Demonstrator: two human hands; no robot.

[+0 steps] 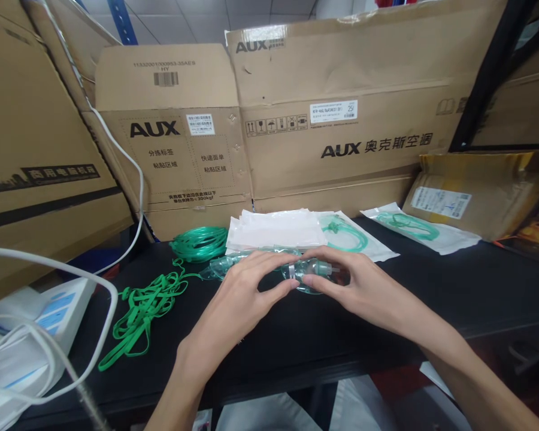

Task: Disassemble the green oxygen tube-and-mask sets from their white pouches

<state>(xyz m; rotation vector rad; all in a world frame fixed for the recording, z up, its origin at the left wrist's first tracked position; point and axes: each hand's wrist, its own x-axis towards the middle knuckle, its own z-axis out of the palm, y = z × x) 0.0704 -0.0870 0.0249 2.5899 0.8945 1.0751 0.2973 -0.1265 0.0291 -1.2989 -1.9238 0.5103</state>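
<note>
Pinching the clear mask (313, 267) between the fingertips of left hand (247, 280) and right hand (366, 280). Best to press lightly, steadying the pale strip (291, 271) beside the thumb tips without denting the probably soft plastic.

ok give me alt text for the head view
A left hand and right hand hold a clear green plastic part at a black table. Green straps and coiled tubing lie left, white packets behind, with cardboard boxes at the back.
</note>
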